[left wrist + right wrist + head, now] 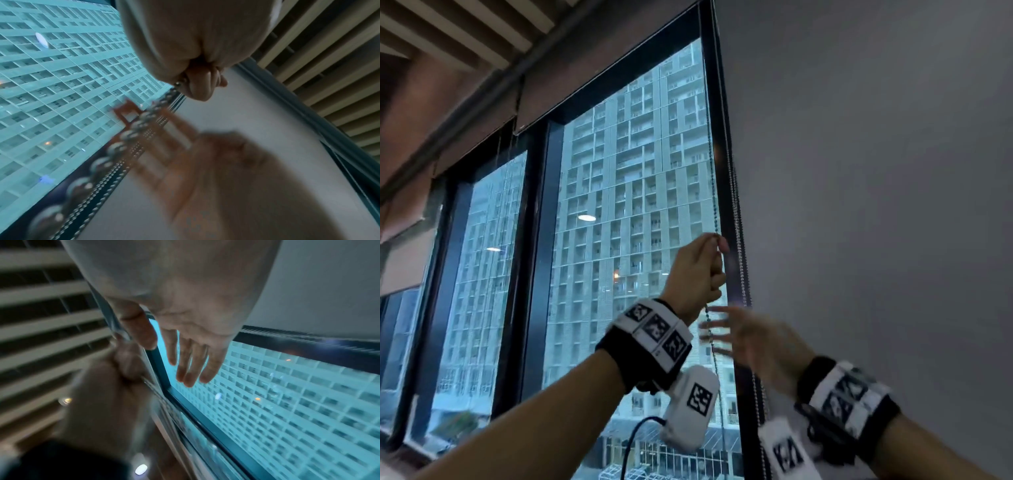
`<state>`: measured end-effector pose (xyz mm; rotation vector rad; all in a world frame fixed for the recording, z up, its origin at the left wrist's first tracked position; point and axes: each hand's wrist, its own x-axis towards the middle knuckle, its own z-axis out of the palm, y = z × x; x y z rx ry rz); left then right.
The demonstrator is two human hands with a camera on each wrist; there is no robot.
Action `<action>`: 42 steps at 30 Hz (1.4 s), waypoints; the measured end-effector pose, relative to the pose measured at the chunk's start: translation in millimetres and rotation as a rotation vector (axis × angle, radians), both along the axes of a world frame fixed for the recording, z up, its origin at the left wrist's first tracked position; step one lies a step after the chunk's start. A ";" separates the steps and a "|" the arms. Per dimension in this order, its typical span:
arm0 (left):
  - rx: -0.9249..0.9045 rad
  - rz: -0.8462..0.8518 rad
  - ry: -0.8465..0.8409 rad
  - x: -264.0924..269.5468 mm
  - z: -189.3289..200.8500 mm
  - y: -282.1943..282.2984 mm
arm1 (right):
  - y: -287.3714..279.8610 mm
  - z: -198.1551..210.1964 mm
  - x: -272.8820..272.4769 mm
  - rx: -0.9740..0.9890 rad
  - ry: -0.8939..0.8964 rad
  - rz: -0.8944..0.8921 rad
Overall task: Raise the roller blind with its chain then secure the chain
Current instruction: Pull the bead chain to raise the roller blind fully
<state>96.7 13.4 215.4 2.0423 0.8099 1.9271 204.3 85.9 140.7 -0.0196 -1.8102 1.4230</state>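
Observation:
A beaded metal chain (711, 178) hangs down the right side of the window beside the dark frame (726, 192). My left hand (702, 270) is raised and grips one strand of it in a fist; in the left wrist view the chain (115, 151) runs out of my left hand (197, 84). Just below, my right hand (726, 334) is blurred, fingers spread and straight beside the chain, holding nothing. In the right wrist view my right hand (189, 353) is open, with the left fist (115, 386) below it. The roller blind (599, 65) is rolled high, leaving the glass uncovered.
A grey wall (876, 171) fills the right side. A second pair of chain strands (738, 219) hangs along the frame by the wall. More windows with partly lowered blinds (410, 219) stand to the left. A slatted ceiling (465, 31) is overhead.

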 end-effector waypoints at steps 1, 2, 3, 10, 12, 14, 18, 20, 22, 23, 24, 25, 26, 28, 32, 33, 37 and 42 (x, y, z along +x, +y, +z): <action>-0.012 -0.004 -0.002 -0.6 -4.9 1.4 | -2.9 20.0 -1.6 -0.040 0.106 0.034; -0.031 -0.013 -0.005 -0.3 -9.4 2.2 | -8.6 40.7 -2.8 -0.026 0.190 0.027; -0.046 -0.023 -0.006 0.1 -12.3 3.6 | -15.3 62.0 -4.7 -0.011 0.257 0.002; 0.039 0.130 0.149 -9.0 -37.4 17.2 | -35.7 110.1 -21.4 0.126 0.329 -0.237; 0.011 0.167 0.195 -15.4 -51.3 16.7 | -31.2 93.6 -25.5 0.144 0.296 -0.245; -0.089 0.135 0.187 -20.6 -70.0 16.0 | -26.6 73.2 -26.9 0.146 0.267 -0.260; -0.275 0.015 0.138 -22.3 -93.9 14.8 | -15.9 43.8 -26.3 0.160 0.229 -0.275; -0.280 0.008 0.127 -20.5 -96.3 17.6 | -14.0 40.4 -24.8 0.178 0.219 -0.286; -0.271 0.017 0.113 -18.8 -96.5 19.9 | -14.2 41.3 -23.5 0.188 0.221 -0.289; -0.270 0.021 0.112 -17.7 -96.5 20.5 | -13.4 41.4 -22.9 0.189 0.222 -0.293; -0.270 0.023 0.118 -16.6 -96.6 20.5 | -12.3 41.1 -22.5 0.190 0.224 -0.297; -0.273 0.017 0.122 -15.2 -96.9 20.8 | -11.1 40.6 -21.8 0.191 0.222 -0.299; -0.279 0.010 0.123 -14.5 -97.0 21.0 | -9.9 40.6 -21.3 0.193 0.220 -0.302; -0.279 0.007 0.123 -15.7 -96.6 22.0 | -8.5 40.7 -18.7 0.216 0.211 -0.312; -0.199 0.072 0.056 -35.4 -101.4 21.3 | 23.8 22.3 -1.3 0.076 0.271 -0.439; -0.185 0.107 0.021 -43.8 -106.3 21.6 | 38.2 11.9 2.4 0.013 0.257 -0.510; -0.239 0.158 -0.045 -68.2 -133.6 32.0 | 74.6 -19.5 -14.8 0.016 -0.084 -0.637; -0.263 0.332 0.102 -79.6 -157.5 56.9 | 78.4 -17.7 -63.1 -0.036 -0.070 -0.556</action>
